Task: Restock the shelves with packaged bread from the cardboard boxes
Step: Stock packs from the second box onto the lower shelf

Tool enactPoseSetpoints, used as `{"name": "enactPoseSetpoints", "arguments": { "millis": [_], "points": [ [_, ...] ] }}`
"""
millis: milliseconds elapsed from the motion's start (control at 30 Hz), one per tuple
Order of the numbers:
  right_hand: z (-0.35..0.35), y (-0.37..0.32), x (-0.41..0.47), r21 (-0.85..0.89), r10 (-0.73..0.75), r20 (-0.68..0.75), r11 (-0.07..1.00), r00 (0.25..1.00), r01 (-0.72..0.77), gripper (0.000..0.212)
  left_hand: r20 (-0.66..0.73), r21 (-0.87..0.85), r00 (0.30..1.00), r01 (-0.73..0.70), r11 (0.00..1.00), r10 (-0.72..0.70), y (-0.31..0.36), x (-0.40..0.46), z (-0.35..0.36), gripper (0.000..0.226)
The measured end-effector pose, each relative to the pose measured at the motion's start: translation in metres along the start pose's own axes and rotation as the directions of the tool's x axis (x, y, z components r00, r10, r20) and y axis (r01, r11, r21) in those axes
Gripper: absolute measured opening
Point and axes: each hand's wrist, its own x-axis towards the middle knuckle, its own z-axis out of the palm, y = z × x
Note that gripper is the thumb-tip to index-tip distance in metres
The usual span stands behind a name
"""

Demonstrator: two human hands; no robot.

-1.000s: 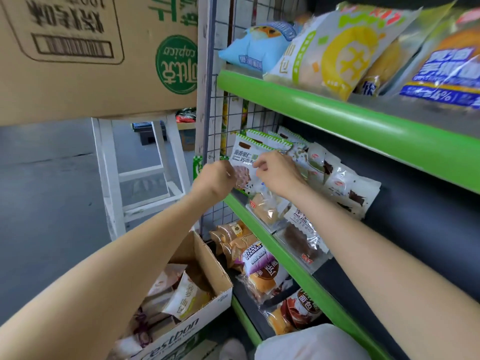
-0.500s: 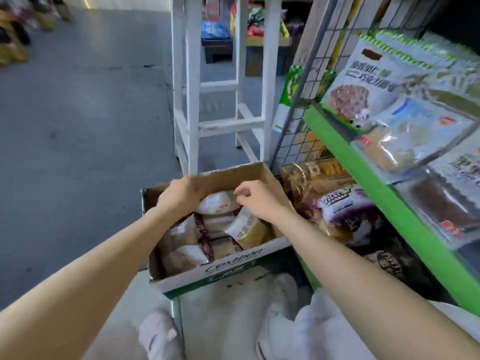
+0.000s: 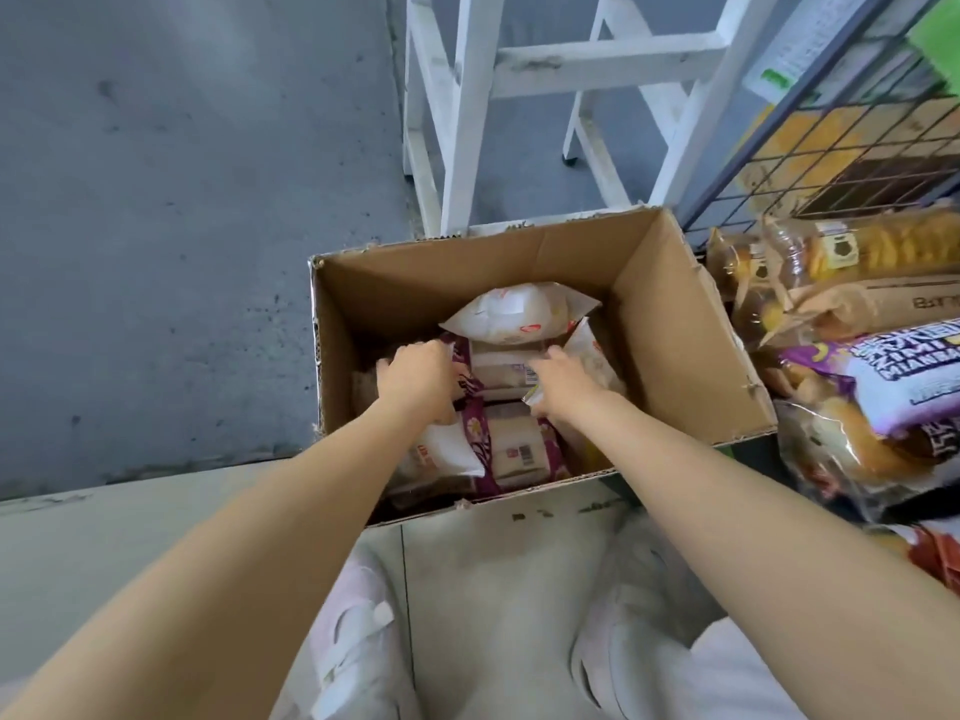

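Observation:
An open cardboard box point(image 3: 675, 324) stands on the floor in front of me, holding several bread packets. A white packet point(image 3: 519, 311) lies on top at the back, and purple-edged packets point(image 3: 519, 449) lie nearer me. Both my hands are down inside the box. My left hand point(image 3: 415, 379) curls its fingers over a purple-edged packet at the left. My right hand point(image 3: 558, 387) lies on a pale packet in the middle and pinches its near corner. The fingertips of both hands are partly hidden among the packets.
Bagged bread point(image 3: 883, 366) fills the lowest shelf at the right, beside the box. A wire grid panel point(image 3: 831, 148) and a white wooden stool point(image 3: 519, 70) stand behind the box. Grey floor lies to the left. My white shoes point(image 3: 353, 641) are below.
My hands left the shelf packets, came down over the box and now reach into it among the packets. My view has tipped down from the shelves to the box.

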Motion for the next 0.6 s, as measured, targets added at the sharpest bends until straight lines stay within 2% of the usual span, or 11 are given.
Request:
{"name": "enactPoseSetpoints", "arguments": {
  "millis": [67, 100, 133, 200, 300, 400, 467, 567, 600],
  "points": [
    [0.003, 0.002, 0.007, -0.159, -0.019, 0.0, 0.987, 1.0, 0.018, 0.039, -0.06, -0.083, 0.998, -0.033, 0.996, 0.028, -0.006, 0.003, 0.004, 0.014],
    [0.001, 0.001, 0.006, -0.161, -0.018, -0.023, 0.987, 1.0, 0.014, 0.031, -0.086, -0.182, 0.995, -0.075, 0.98, 0.06, -0.01, 0.005, 0.004, 0.01],
    [-0.001, 0.002, 0.005, -0.131, -0.025, -0.055, 0.991, 0.998, 0.017, 0.023, -0.111, -0.26, 0.988, -0.13, 0.957, 0.104, -0.012, 0.006, 0.004, 0.015],
    [-0.011, 0.004, -0.005, -0.007, -0.04, -0.134, 0.999, 0.99, 0.039, 0.017, -0.146, -0.284, 0.973, -0.215, 0.934, 0.179, -0.014, 0.004, -0.001, 0.024],
    [-0.037, 0.01, -0.033, 0.276, 0.033, -0.364, 0.958, 0.931, 0.074, 0.021, -0.237, -0.231, 0.937, -0.31, 0.922, 0.255, -0.008, -0.009, -0.02, 0.021],
    [-0.069, 0.013, -0.076, 0.521, 0.149, -0.548, 0.831, 0.823, 0.196, 0.041, -0.303, -0.172, 0.883, -0.42, 0.891, 0.358, 0.008, -0.035, -0.049, 0.017],
    [-0.094, 0.013, -0.109, 0.569, 0.182, -0.608, 0.778, 0.773, 0.265, 0.041, -0.324, -0.073, 0.834, -0.493, 0.867, 0.446, 0.021, -0.058, -0.073, 0.022],
    [-0.131, 0.012, -0.163, 0.552, 0.169, -0.714, 0.733, 0.679, 0.398, 0.046, -0.387, 0.05, 0.719, -0.609, 0.791, 0.578, 0.04, -0.103, -0.118, 0.038],
    [-0.142, 0.011, -0.183, 0.542, 0.169, -0.747, 0.715, 0.643, 0.441, 0.046, -0.392, 0.087, 0.684, -0.638, 0.765, 0.616, 0.047, -0.118, -0.132, 0.036]
  ]
}}
